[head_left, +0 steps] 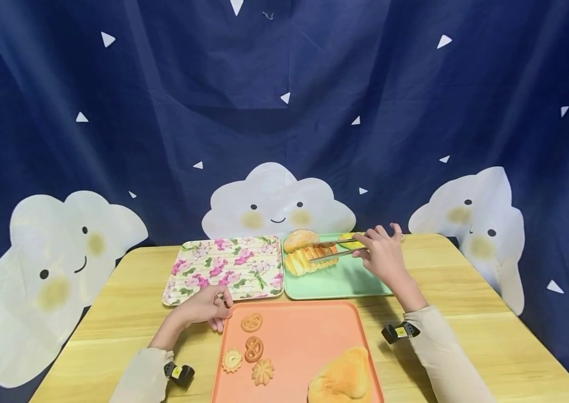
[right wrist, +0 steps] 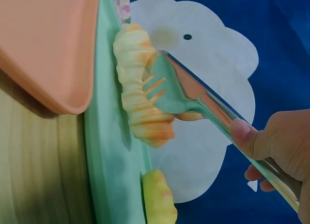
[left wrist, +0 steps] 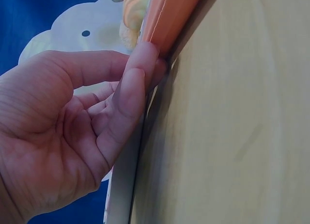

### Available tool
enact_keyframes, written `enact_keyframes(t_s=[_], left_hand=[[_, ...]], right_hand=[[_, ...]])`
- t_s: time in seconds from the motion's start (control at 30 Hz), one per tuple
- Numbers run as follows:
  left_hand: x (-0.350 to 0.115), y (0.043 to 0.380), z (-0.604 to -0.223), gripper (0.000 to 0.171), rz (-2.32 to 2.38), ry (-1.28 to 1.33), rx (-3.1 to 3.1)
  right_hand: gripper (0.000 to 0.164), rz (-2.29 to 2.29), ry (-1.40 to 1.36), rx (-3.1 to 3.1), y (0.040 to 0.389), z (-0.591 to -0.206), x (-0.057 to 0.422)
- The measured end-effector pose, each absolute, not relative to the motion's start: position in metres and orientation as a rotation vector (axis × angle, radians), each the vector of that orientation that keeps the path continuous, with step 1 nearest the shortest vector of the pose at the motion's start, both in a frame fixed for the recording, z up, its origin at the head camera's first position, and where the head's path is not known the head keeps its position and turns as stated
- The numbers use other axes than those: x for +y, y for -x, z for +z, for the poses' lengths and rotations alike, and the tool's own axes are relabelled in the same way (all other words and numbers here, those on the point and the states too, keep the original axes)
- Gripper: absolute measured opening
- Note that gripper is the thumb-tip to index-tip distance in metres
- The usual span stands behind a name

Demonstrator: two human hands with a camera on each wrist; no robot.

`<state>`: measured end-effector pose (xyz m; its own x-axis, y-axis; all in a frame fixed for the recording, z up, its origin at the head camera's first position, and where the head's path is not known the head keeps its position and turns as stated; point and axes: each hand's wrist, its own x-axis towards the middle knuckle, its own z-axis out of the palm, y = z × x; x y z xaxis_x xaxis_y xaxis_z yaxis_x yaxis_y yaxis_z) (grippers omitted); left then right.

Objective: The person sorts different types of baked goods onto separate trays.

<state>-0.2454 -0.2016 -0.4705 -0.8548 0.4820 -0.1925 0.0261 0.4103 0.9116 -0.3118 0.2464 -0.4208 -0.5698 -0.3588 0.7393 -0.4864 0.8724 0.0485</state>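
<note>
Orange tray (head_left: 314,330): nearest you; cookies, bun on it.
Green tray (head_left: 344,280): behind orange tray, holds ridged bread (head_left: 304,261).
Your right hand (head_left: 382,254): pinches tongs (head_left: 332,249), tips open around ridged bread.
Your left hand (head_left: 208,307): relaxed, fingertips (left wrist: 145,54) on orange tray's far-left corner, holding nothing.

The big bun (head_left: 342,380) on the orange tray (head_left: 309,324) is cut off at the bottom edge. The tongs (right wrist: 203,95) hide part of the ridged bread (right wrist: 140,103). The right hand (head_left: 382,254) covers most of the yellow piece (head_left: 348,239) behind it.
</note>
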Motion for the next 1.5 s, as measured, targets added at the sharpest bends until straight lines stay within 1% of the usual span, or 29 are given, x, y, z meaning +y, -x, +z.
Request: enact_keyframes(t_s=[0.27,0.87,1.03,1.27,1.5], left_hand=[[-0.2012,0.2441,-0.4702,0.018,1.429,-0.431,2.246],[-0.2016,0.2452,-0.4711,0.017,1.423,-0.432,2.255],[-0.2017,0.2456,-0.4715,0.017,1.424,-0.438,2.257],[-0.2007,0.2444,-0.4691,0.018,1.446,-0.440,2.243],[-0.2016,0.2443,-0.4695,0.017,1.432,-0.430,2.248]], right_hand=[[0.035,0.193,-0.559,-2.254,0.3117,-0.4244,0.2438],[0.031,0.171,-0.552,-2.287,0.3113,-0.4256,0.2416],[0.035,0.174,-0.540,-2.315,0.3103,-0.4241,0.2418],[0.048,0.195,-0.518,-2.367,0.3085,-0.4210,0.2431],[0.050,0.238,-0.518,-2.372,0.3086,-0.4177,0.2444]])
